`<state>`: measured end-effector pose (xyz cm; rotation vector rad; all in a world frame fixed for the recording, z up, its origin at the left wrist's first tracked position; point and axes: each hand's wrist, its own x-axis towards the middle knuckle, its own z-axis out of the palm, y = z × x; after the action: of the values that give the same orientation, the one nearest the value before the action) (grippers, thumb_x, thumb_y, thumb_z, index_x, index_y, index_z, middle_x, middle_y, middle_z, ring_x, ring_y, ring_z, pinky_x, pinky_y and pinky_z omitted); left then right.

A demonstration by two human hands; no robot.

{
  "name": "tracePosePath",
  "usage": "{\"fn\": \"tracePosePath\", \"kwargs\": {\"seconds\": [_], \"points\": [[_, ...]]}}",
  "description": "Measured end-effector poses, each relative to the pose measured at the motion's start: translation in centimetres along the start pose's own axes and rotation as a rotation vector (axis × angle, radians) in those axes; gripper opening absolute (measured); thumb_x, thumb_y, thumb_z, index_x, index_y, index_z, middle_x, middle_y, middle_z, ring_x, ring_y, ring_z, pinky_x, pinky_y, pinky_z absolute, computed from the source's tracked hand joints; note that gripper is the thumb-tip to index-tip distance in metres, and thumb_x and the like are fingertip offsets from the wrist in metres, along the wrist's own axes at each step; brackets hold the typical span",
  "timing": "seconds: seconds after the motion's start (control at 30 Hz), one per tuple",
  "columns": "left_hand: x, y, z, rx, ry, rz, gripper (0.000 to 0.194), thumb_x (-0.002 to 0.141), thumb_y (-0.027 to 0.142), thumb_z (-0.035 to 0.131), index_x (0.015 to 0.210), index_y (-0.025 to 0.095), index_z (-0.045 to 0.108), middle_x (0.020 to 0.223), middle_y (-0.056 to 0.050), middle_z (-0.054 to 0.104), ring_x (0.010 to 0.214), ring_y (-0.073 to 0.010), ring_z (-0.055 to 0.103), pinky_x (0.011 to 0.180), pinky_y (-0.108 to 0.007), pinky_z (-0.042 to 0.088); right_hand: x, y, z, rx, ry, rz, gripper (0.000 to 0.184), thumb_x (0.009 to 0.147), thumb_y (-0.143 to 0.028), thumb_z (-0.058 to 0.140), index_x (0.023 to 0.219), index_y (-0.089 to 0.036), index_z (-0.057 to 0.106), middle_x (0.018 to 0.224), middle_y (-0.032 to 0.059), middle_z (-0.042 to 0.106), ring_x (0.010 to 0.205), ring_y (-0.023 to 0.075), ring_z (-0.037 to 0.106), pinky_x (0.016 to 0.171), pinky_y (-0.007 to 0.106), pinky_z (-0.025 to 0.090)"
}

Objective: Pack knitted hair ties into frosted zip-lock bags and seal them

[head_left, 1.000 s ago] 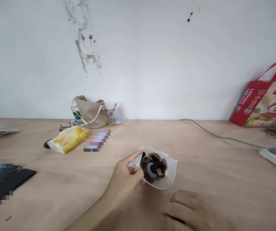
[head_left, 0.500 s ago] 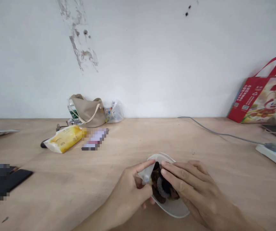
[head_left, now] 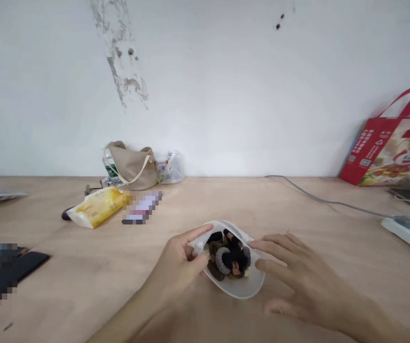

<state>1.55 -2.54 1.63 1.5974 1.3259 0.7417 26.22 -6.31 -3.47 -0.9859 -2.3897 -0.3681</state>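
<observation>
Head view: toward six o'clock over the desk (head_left: 119,276), the left hand (head_left: 181,259) pinches the white pouch (head_left: 244,288) at nine o'clock; the right hand (head_left: 300,274), fingers apart, touches three o'clock. Dark bands (head_left: 231,257) already sit inside; its mouth is open.

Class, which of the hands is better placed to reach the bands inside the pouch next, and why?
Probably the right hand: it is open, at the right edge of the white pouch, near the fabric bands. The left hand grips the opposite edge, so it seems better kept for steadying.
</observation>
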Motion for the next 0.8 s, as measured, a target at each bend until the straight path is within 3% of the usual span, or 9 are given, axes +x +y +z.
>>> {"fn": "tracePosePath", "kwargs": {"seconds": [0.1, 0.17, 0.23, 0.27, 0.37, 0.47, 0.53, 0.63, 0.8], "points": [[-0.2, -0.2, -0.2, 0.107, -0.005, 0.083, 0.061, 0.067, 0.018, 0.05, 0.128, 0.014, 0.059, 0.054, 0.003, 0.06, 0.046, -0.0131, 0.051, 0.049, -0.022, 0.042, -0.1, 0.3, 0.2, -0.029, -0.026, 0.003, 0.01, 0.089, -0.023, 0.055, 0.097, -0.022, 0.061, 0.116, 0.0066, 0.065, 0.101, 0.0232, 0.058, 0.082, 0.038, 0.044], [-0.3, -0.4, -0.3, 0.292, -0.026, 0.228, 0.049, 0.073, 0.024, 0.056, 0.12, 0.019, 0.065, 0.088, -0.006, 0.071, 0.058, -0.0158, 0.059, 0.058, -0.026, 0.047, 0.0, 0.3, 0.1, -0.002, 0.007, 0.001, 0.016, 0.09, -0.013, 0.046, 0.088, -0.02, 0.06, 0.099, 0.0064, 0.067, 0.089, 0.0198, 0.06, 0.077, 0.034, 0.045], [-0.4, -0.6, -0.3, 0.524, -0.087, 0.365, 0.044, 0.072, 0.037, 0.067, 0.114, 0.025, 0.068, 0.119, -0.007, 0.065, 0.081, -0.0223, 0.064, 0.074, -0.03, 0.049, 0.2, 0.1, 0.0, 0.04, 0.04, 0.005, 0.019, 0.09, -0.011, 0.042, 0.082, -0.02, 0.057, 0.085, 0.0053, 0.066, 0.079, 0.0183, 0.058, 0.071, 0.032, 0.044], [-0.3, -0.8, -0.3, 0.633, -0.131, 0.408, 0.05, 0.068, 0.044, 0.073, 0.114, 0.027, 0.068, 0.123, -0.007, 0.063, 0.091, -0.026, 0.063, 0.079, -0.032, 0.048, 0.2, 0.0, -0.1, 0.053, 0.039, 0.012, 0.019, 0.089, -0.011, 0.042, 0.08, -0.02, 0.056, 0.083, 0.0049, 0.065, 0.078, 0.0184, 0.058, 0.07, 0.032, 0.043], [0.4, -1.2, -0.5, 0.868, -0.224, 0.462, 0.065, 0.054, 0.062, 0.079, 0.106, 0.025, 0.07, 0.108, -0.006, 0.068, 0.096, -0.0304, 0.061, 0.08, -0.033, 0.046, 0.4, 0.0, -0.5, 0.06, -0.009, 0.037, 0.015, 0.085, -0.011, 0.045, 0.08, -0.021, 0.056, 0.084, 0.0039, 0.064, 0.079, 0.0191, 0.057, 0.07, 0.032, 0.041], [1.1, -1.3, -1.2, 0.976, -0.194, 0.527, 0.055, 0.058, 0.066, 0.075, 0.09, 0.02, 0.071, 0.092, -0.006, 0.07, 0.084, -0.0268, 0.061, 0.072, -0.031, 0.045, 0.2, 0.5, -1.0, 0.076, -0.015, 0.053, 0.012, 0.083, -0.015, 0.05, 0.072, -0.021, 0.052, 0.074, 0.0019, 0.06, 0.069, 0.0174, 0.055, 0.063, 0.03, 0.04], [1.1, -1.0, -1.8, 0.947, -0.158, 0.605, 0.041, 0.07, 0.059, 0.071, 0.08, 0.019, 0.069, 0.09, -0.006, 0.069, 0.082, -0.0242, 0.059, 0.071, -0.03, 0.044, 0.0, 0.9, -1.6, 0.104, 0.052, 0.076, 0.017, 0.085, -0.018, 0.053, 0.068, -0.021, 0.048, 0.07, 0.0013, 0.057, 0.063, 0.0162, 0.053, 0.058, 0.029, 0.038], [0.5, -0.3, -2.4, 0.708, -0.138, 0.698, 0.029, 0.088, 0.041, 0.058, 0.072, 0.018, 0.064, 0.091, -0.006, 0.066, 0.082, -0.0202, 0.058, 0.072, -0.027, 0.043, -0.2, 1.1, -2.5, 0.254, 0.184, 0.132, 0.019, 0.087, -0.016, 0.053, 0.071, -0.021, 0.047, 0.069, 0.001, 0.056, 0.062, 0.0149, 0.053, 0.056, 0.027, 0.04], [-0.1, 0.2, -2.5, 0.342, -0.126, 0.639, 0.02, 0.088, 0.023, 0.055, 0.07, 0.018, 0.06, 0.077, -0.002, 0.063, 0.071, -0.0146, 0.058, 0.067, -0.023, 0.044, -0.1, 0.4, -2.5, 0.467, 0.25, 0.225, 0.014, 0.092, -0.014, 0.048, 0.083, -0.021, 0.056, 0.068, -0.0002, 0.06, 0.063, 0.0141, 0.059, 0.058, 0.025, 0.047]]}}
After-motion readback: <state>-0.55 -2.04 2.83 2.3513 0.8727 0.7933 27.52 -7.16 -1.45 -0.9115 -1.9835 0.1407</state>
